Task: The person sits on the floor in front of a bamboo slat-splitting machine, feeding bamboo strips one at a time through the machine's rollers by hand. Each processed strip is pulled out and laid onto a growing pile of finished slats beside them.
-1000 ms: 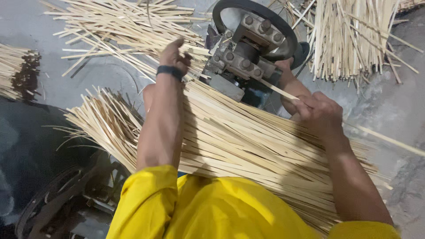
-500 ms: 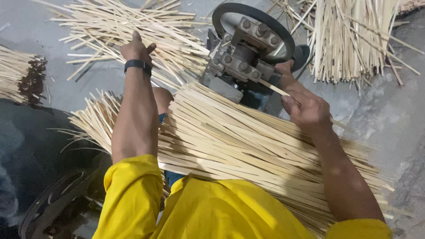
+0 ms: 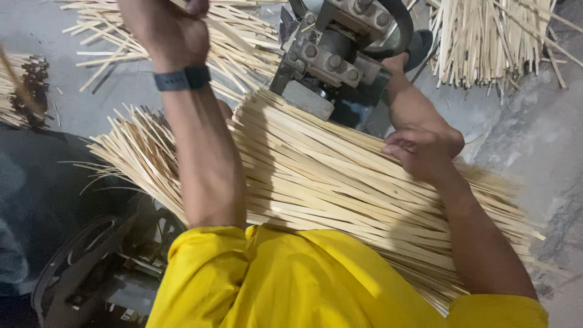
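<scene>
My left hand (image 3: 167,27) is raised high toward the top of the view, with a dark wristband (image 3: 182,78) around the wrist. The fingers run past the upper edge of the picture, so I cannot tell whether they are closed around anything; a pale strip seems to cross near the fingertips. My right hand (image 3: 423,150) rests on the big bundle of bamboo strips (image 3: 340,182) that lies across my lap, fingers curled narrow and pinching what looks like a strip at the bundle's top edge.

The bundle fans out from lower right toward upper left, its far end reaching up against the metal machine (image 3: 340,58), a bolted grey-blue block with a dark wheel behind it. My right forearm passes just beside that machine.

Beyond my left hand, a loose heap of cut strips (image 3: 243,42) lies scattered on the concrete floor (image 3: 115,103). Another stack of strips (image 3: 486,36) stands at the upper right, and a darker-ended bunch (image 3: 24,91) sits at the left edge. My yellow sleeves (image 3: 291,279) fill the bottom of the view.
</scene>
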